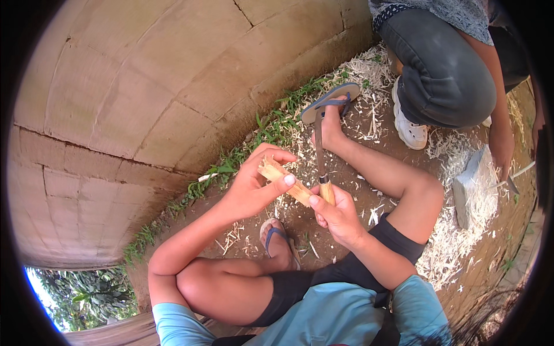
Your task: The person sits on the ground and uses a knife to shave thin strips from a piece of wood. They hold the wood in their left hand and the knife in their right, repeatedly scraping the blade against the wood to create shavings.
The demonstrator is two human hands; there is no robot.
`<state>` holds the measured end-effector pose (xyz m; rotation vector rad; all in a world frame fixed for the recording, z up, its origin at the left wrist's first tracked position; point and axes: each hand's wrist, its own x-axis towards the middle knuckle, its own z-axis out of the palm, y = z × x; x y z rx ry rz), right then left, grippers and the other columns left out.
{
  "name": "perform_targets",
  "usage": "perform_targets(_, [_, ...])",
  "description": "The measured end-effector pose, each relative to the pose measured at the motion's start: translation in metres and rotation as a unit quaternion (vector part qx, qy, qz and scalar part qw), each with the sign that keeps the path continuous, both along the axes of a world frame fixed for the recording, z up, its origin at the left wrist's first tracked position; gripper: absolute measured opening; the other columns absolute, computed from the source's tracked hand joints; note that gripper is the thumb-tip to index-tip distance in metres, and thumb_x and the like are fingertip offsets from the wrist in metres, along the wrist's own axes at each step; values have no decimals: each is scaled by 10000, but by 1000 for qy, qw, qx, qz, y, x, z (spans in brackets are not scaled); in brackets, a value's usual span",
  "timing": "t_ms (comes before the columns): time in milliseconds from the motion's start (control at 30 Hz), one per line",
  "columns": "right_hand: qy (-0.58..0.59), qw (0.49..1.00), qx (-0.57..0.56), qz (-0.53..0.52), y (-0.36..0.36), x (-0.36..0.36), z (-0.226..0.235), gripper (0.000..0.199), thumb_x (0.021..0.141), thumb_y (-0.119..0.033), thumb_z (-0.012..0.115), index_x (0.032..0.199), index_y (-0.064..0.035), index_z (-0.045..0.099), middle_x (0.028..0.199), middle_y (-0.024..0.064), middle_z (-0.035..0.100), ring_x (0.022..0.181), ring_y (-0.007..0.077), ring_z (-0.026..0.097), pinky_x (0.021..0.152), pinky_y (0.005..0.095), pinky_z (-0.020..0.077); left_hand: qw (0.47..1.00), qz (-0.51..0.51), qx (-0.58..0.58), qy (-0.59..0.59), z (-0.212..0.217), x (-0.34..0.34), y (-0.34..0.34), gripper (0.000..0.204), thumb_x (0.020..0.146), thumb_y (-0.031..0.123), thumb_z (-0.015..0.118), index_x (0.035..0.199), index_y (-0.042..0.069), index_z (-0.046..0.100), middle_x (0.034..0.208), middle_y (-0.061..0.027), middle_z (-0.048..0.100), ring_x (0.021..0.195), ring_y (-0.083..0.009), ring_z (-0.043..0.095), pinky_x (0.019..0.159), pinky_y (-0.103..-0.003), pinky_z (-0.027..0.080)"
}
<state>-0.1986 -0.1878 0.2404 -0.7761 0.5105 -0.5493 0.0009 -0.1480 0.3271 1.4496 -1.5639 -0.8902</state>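
My left hand (257, 183) is closed on a short pale piece of split wood (295, 188), thumb on top. The wood slants from upper left to lower right, and its far left end looks frayed. Wrapped in my right hand (340, 218) is the light wooden handle of a knife (321, 151). Its long dark blade points up and away from me, toward my sandalled foot. The tip of my right thumb is at the lower right end of the wood. The blade stands apart from the wood.
A block wall (144, 115) rises at the left, with green weeds (231, 164) along its foot. Pale wood shavings (456, 248) cover the dirt. At the right crouches another person (438, 75), one hand beside a grey stone block (470, 184). My sandal (330, 102) lies ahead.
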Motion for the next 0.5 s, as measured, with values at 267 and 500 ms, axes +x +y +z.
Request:
perform_targets(267, [103,980,-167,30,-29,-8,11,254,867,-214,688,976,-1,604,737,-8,569,574,32,476,491,203,389,975,-15,220,24,27,21,11,253,879,194,678,1041,27,580,855,-23,608,639,-74,556,563,-236,479])
perform_targets(500, [182,913,-365,3,-32,-11,6,257,824,-189,730,957,10,639,693,7,563,608,50,455,549,238,405,881,-127,455,32,19,14,4,305,934,278,595,1132,50,546,854,-23,653,602,-59,553,506,-220,473])
